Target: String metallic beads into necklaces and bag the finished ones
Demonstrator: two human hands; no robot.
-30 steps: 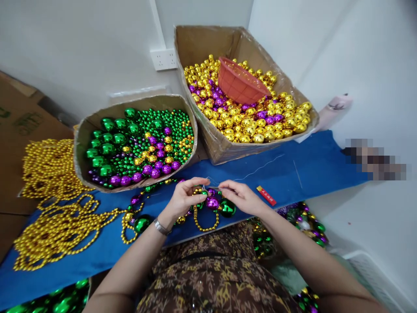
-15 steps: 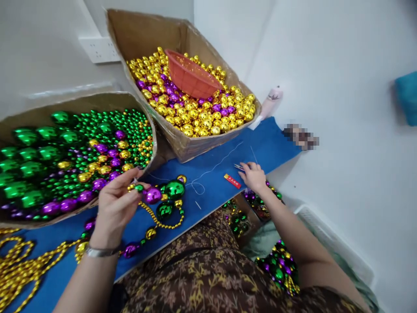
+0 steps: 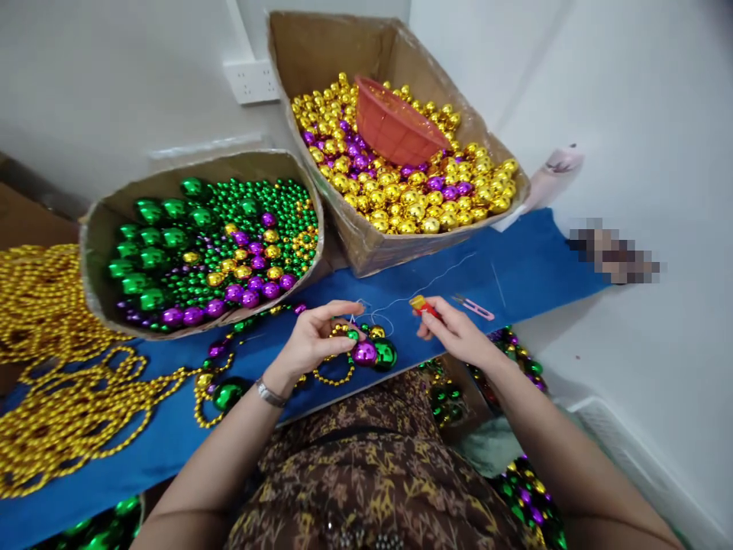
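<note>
My left hand (image 3: pixel 306 344) is closed in a pinch at the knotted end of a bead necklace (image 3: pixel 364 352), with large purple and green beads hanging just beyond the fingertips. Short white thread ends stick up by the thumb and forefinger. To its right, my right hand (image 3: pixel 461 336) grips a red lighter (image 3: pixel 424 305) with a yellow top, a little apart from the beads. Pink thread snips (image 3: pixel 474 308) lie on the blue tabletop (image 3: pixel 515 256) beyond that hand. A loose white thread (image 3: pixel 438 273) curls across the cloth between both hands.
A carton (image 3: pixel 366 256) of gold and purple beads with a red basket (image 3: pixel 395 126) stands at the back. Left of it is a carton (image 3: pixel 92 252) of mixed beads. Gold bead strands (image 3: pixel 74 405) cover the table's left end. A white crate (image 3: pixel 635 443) sits low right.
My right hand has let go of the snips and picked up the lighter from the table. My left hand, still pinching the necklace, is now closer to it. The view has swung left.
</note>
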